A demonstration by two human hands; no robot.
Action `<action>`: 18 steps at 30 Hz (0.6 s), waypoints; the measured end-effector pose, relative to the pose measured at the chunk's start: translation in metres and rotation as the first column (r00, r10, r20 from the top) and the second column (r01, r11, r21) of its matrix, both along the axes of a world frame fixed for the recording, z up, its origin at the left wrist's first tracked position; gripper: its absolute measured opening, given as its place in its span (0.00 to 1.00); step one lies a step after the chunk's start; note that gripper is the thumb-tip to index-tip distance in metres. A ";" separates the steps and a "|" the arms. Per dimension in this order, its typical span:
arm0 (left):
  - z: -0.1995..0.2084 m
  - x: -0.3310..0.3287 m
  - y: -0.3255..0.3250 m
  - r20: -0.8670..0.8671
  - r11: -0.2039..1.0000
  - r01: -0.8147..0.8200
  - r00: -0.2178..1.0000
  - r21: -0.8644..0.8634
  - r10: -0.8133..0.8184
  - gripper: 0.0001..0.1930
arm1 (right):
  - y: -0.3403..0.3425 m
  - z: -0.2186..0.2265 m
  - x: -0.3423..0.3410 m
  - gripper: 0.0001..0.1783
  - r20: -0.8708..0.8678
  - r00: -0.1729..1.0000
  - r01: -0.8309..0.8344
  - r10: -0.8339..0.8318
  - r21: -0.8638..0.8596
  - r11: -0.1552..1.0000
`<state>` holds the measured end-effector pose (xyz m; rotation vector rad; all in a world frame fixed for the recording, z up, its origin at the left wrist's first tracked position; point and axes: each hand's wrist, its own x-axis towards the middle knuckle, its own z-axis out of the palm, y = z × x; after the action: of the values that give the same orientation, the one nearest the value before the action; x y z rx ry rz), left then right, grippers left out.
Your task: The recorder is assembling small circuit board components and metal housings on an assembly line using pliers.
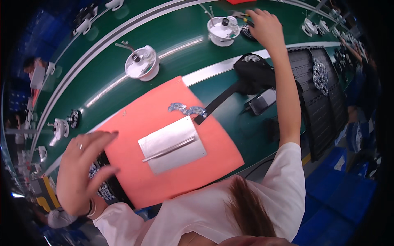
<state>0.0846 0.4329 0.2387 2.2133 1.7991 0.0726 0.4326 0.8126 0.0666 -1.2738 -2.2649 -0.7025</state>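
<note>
My right hand (266, 28) reaches to the far right, its fingers closed round the yellow-and-black handles of pliers (245, 19). Below the pliers is a round black part (247, 32), and to their left stands a white round housing (223, 36) with small parts inside. My left hand (82, 174) hangs at the left edge of an orange mat (143, 110), fingers apart and holding nothing. On the mat lies a silver metal plate (164, 164) with a thin metal rod (170, 148) across it. Two curved circuit boards (186, 109) rest just beyond the plate.
Another white housing (141, 67) sits on the green bench beyond the mat. A black strap (221, 99) runs from a black mesh item (254, 67) onto the mat. Beside it lies a grey device (262, 101). Black trays (297, 67) stand right, blue bins (328, 180) below.
</note>
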 end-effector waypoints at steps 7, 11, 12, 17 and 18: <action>-0.096 -0.048 0.103 0.110 0.976 -0.210 0.970 -0.056 0.215 0.22 | 0.046 -0.008 -0.019 0.09 0.208 0.974 -0.108 0.093 0.061 0.992; -0.150 -0.067 0.159 0.101 0.942 -0.215 0.976 0.256 0.195 0.20 | 0.072 -0.025 -0.033 0.29 0.099 0.958 -0.279 0.269 0.104 0.955; -0.159 -0.068 0.168 0.141 0.924 -0.282 0.957 0.259 0.252 0.20 | 0.061 -0.020 -0.045 0.29 0.051 0.944 -0.328 0.325 0.068 0.942; -0.213 -0.097 0.210 0.162 0.849 -0.339 0.941 0.406 0.298 0.18 | 0.031 -0.007 -0.114 0.25 0.053 0.858 -0.510 0.511 -0.032 0.860; -0.224 -0.103 0.216 0.166 0.839 -0.321 0.947 0.439 0.276 0.18 | 0.031 -0.010 -0.128 0.25 0.090 0.844 -0.528 0.529 -0.038 0.848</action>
<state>-0.0186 0.6488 0.0144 2.1319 2.2384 0.7354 0.3048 0.8439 0.0565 -0.5633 -2.5339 -0.5483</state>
